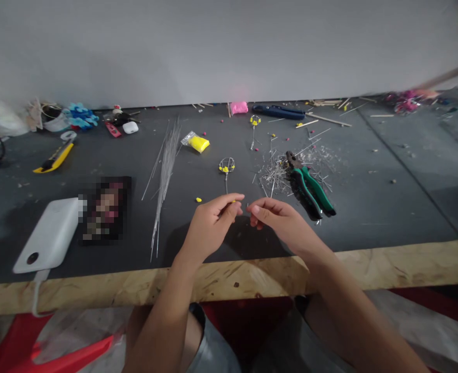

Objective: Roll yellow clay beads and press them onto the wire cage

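Dark matte table (369, 207), raw chipboard edge, grey wall; my left hand (209, 225) pinches a yellow bead (233, 201), right hand's (279, 217) fingers pressed together beside.

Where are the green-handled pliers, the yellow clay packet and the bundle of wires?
green-handled pliers (313, 190), head view, on the handles.
yellow clay packet (199, 143), head view, on the yellow block.
bundle of wires (166, 168), head view, mid-length.
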{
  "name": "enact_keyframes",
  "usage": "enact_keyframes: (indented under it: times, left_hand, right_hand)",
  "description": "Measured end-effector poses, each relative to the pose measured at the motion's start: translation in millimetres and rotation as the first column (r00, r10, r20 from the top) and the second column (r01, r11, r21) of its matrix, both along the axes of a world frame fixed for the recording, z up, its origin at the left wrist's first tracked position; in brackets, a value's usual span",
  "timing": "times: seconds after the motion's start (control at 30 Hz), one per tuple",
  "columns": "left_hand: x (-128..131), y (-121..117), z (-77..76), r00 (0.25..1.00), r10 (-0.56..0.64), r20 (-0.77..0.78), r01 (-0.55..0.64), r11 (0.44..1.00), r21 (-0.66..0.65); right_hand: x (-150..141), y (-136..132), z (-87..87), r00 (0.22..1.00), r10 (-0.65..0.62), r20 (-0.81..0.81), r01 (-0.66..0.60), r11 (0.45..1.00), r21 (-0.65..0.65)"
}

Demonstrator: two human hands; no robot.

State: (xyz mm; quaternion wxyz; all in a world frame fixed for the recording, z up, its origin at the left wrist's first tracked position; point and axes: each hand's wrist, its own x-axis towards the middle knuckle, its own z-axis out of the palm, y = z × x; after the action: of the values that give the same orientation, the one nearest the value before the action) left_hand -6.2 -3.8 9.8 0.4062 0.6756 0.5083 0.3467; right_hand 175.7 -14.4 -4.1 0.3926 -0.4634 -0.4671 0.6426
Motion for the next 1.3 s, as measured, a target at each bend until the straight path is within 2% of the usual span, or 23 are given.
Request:
enact_keyframes:
  times: [0.37, 0.57, 0.73, 0.87, 1.1, 1.2, 1.3]
  left_hand:
    - [2.4, 1.0, -5.3, 1.0, -0.015, -0.022, 0.014, 0.999, -0.043]
    - [2.6, 1.1, -6.3, 0.994, -0.02, -0.108, 0.02, 1.0, 0.005]
    - [3.2, 0.6, -5.3, 0.998, -0.035, -0.049, 0.034, 0.999, -0.019]
    - [3.7, 1.1, -5.3, 0.996, -0.024, -0.091, 0.026, 0.999, 0.03]
    - [5.2, 0.2, -5.1, 0.994, -0.058, -0.097, 0.061, 0.998, 0.024]
    - [5.2, 0.4, -5.5, 0.994, -0.036, -0.1, 0.041, 0.998, 0.053]
    - [4.6, 0.6, -5.2, 0.996, -0.026, -0.083, 0.028, 0.999, 0.026]
  right_hand:
    - [1.0, 0.5, 0.7, 1.0, -0.018, 0.019, 0.018, 1.0, 0.002]
    - [-0.4, -0.2, 2.7, 1.0, 0.001, 0.03, -0.001, 1.0, 0.003]
    - [-0.2, -0.3, 3.8, 0.999, 0.006, 0.04, -0.006, 1.0, 0.002]
    - [-0.2, 0.0, 2.9, 0.999, 0.015, 0.033, -0.015, 1.0, 0.001]
    - [0.0, 0.3, 2.8, 0.999, 0.014, 0.045, -0.015, 1.0, 0.01]
    - [0.4, 0.4, 2.4, 0.999, 0.019, 0.042, -0.019, 1.0, 0.006]
    - [0.4, 0.1, 1.1, 0.998, 0.032, 0.055, -0.033, 0.999, 0.004]
